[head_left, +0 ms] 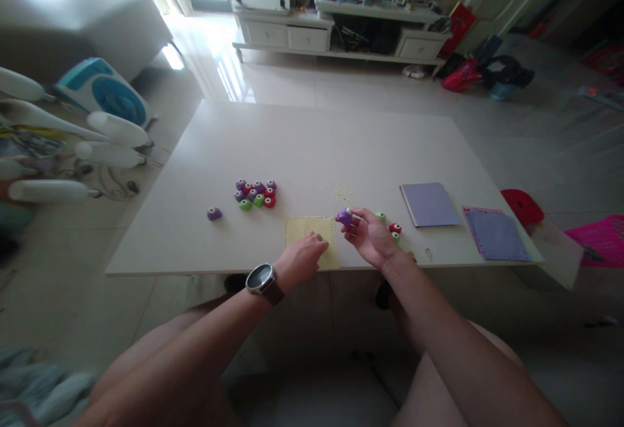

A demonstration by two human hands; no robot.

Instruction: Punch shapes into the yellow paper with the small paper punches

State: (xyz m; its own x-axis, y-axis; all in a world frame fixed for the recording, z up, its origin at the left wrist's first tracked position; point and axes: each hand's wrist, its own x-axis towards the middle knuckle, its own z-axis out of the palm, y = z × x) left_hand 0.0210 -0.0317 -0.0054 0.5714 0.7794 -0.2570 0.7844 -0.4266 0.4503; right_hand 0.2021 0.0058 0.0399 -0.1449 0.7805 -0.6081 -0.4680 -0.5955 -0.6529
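Note:
A small purple craft punch (pixel 344 216) with a white button is held up in the fingers of my right hand (pixel 369 235), just above the table. My left hand (pixel 308 255), with a watch on its wrist, is over a sheet of yellow paper (pixel 309 224). Its fingers are curled together near the paper's right side; what they hold, if anything, is hidden. Small marks run along the paper's edges. Tiny yellow paper bits (pixel 344 194) lie scattered beyond it. Partly behind my right hand are green and red punches (pixel 394 227).
On the white table (pixel 322 147), a cluster of purple, red and green punches (pixel 256 193) stands left of the paper. One purple punch (pixel 214 214) sits apart. To the right lie a lilac paper stack (pixel 429 205) and a purple packet (pixel 498 235) near the table's edge.

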